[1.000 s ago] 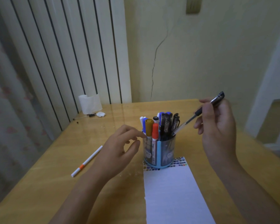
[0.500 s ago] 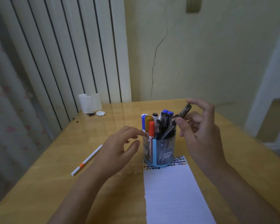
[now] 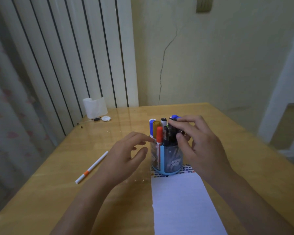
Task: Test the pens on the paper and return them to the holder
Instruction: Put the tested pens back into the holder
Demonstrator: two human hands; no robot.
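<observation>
A blue translucent pen holder [image 3: 170,161] stands mid-table, packed with several pens and markers, among them an orange marker [image 3: 159,134] and a mustard-capped one [image 3: 156,127]. My right hand [image 3: 199,147] reaches over the holder's right side. Its index finger and thumb pinch the upper end of a black pen [image 3: 171,133] that stands in the holder. My left hand [image 3: 124,158] hovers at the holder's left, fingers relaxed, the index fingertip near the rim. A white lined paper [image 3: 180,204] lies directly in front of the holder.
A white pen with an orange band [image 3: 92,167] lies on the wooden table [image 3: 58,184] to the left. At the back left stand a white paper roll [image 3: 95,107], a small white scrap [image 3: 106,118] and a small black item [image 3: 96,119]. Walls close the far side.
My right hand has brought the black pen down from the air at the right into the holder and moved in over it. My left hand has stayed beside the holder.
</observation>
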